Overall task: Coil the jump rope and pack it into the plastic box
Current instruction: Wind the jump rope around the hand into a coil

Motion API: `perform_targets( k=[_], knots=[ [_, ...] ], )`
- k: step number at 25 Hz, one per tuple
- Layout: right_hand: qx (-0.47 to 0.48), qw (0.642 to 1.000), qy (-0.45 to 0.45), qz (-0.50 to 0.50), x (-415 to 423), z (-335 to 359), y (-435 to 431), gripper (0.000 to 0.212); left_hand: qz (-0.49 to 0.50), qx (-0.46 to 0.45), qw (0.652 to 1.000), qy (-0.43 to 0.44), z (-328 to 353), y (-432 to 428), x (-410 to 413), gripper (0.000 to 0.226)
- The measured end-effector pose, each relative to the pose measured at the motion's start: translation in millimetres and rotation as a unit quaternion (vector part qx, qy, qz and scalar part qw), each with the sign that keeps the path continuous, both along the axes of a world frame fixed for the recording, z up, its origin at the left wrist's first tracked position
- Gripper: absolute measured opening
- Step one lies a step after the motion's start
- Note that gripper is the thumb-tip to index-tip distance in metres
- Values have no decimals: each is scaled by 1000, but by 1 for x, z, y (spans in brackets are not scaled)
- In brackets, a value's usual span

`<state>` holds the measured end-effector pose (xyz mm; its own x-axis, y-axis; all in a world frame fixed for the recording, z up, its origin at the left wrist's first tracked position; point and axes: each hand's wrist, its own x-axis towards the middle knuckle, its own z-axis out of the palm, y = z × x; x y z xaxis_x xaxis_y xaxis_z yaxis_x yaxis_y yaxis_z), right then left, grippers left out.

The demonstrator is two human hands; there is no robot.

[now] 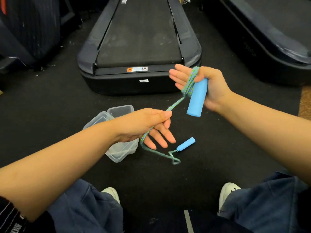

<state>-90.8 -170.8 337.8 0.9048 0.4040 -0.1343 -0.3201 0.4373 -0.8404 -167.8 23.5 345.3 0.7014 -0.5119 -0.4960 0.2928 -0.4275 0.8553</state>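
My right hand (205,84) holds one blue foam handle (196,98) against its palm with the thumb, fingers straight. Several turns of the green-blue braided rope (190,83) wrap around that hand. The rope runs down-left to my left hand (151,125), which pinches it between thumb and forefinger while the other fingers spread. From there it trails to the dark floor and ends at the second blue handle (186,144). The clear plastic box (121,152) sits on the floor under my left wrist, partly hidden, with a clear lid or second tub (120,111) beside it.
A treadmill (138,47) lies straight ahead, its rear end close to my right hand. Another dark machine (269,39) stands at the right and dark equipment (25,31) at the left. My knees and white shoes (228,192) are at the bottom.
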Motion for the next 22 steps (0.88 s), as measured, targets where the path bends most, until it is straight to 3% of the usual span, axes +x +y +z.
perform_targets(
  k=[3, 7, 13, 16, 20, 22],
  knots=[
    [-138, 982, -51, 118, -5, -1, 5, 71, -18, 18, 999, -23, 9, 3, 2, 39],
    [-260, 919, -98, 278, -17, 4, 7, 66, -43, 44, 995, -73, 17, 9, 5, 38],
    [-420, 837, -113, 331, -36, 13, 19, 14, -99, 94, 985, -101, 21, 12, 3, 37],
    [-438, 789, -118, 414, -41, 19, 21, 15, -135, 126, 978, -98, 21, 11, 1, 36],
    [-487, 702, -150, 498, -38, 17, 24, 48, -190, 156, 965, -92, 18, 10, 0, 34],
    [-484, 683, -142, 528, -35, 13, 27, 44, -218, 170, 957, -92, 18, 11, 0, 33]
  ],
)
